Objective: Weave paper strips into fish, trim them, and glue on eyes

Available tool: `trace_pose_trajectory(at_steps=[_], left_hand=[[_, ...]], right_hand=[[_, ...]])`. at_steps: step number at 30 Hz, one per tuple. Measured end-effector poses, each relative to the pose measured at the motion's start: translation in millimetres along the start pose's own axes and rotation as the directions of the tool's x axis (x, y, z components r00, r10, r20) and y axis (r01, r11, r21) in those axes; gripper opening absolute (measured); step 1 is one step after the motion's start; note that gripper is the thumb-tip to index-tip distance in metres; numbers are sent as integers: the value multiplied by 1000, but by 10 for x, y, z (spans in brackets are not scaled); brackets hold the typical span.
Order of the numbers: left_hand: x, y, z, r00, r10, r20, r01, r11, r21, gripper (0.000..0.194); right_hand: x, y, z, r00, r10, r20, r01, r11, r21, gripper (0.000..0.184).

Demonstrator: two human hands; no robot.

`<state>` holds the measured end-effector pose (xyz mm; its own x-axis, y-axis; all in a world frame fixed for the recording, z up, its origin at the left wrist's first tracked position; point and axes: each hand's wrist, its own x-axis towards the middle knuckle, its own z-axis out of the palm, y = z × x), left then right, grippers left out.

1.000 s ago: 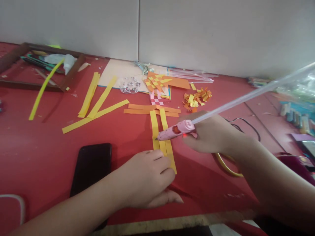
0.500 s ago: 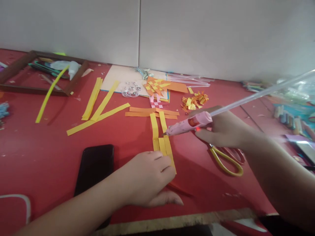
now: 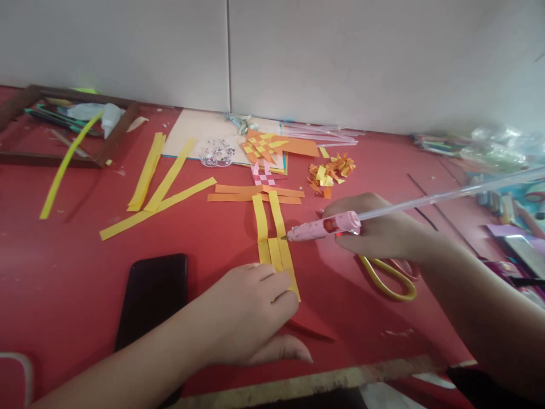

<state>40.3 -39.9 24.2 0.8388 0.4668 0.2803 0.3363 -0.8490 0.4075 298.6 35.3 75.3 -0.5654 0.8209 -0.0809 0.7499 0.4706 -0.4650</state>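
Observation:
My left hand (image 3: 251,315) lies over the lower ends of yellow paper strips (image 3: 276,253), its curled fingers holding them down on the red table while the thumb points right. Two of these strips are folded up at their far ends. In my right hand (image 3: 374,227) is a pink hot glue gun (image 3: 321,227), a long clear glue stick (image 3: 438,196) coming out of its back. Its nozzle points left, at the right-hand strip near the fold; whether it touches is unclear. Yellow-handled scissors (image 3: 389,281) lie partly under my right wrist.
Orange strips (image 3: 255,194) lie just beyond, loose yellow strips (image 3: 157,210) to the left. A black phone (image 3: 151,301) sits beside my left forearm. Paper scraps (image 3: 330,173), a woven orange-yellow piece (image 3: 264,146), googly eyes (image 3: 217,153) and a wooden frame (image 3: 123,136) are further back.
The view has shifted slightly, so most things appear further left. The glue gun has levelled, its glue stick lower, and its nozzle now sits at the right strip's edge. My left hand still holds the strips.

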Motion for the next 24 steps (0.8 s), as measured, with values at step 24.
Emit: trace_pose_trajectory(at_steps=[24], left_hand=[[-81,-36,123,997,-67,-35,69,996,57,71]], right_hand=[[54,-24,16,996,-91,-24,90,996,-28,15]])
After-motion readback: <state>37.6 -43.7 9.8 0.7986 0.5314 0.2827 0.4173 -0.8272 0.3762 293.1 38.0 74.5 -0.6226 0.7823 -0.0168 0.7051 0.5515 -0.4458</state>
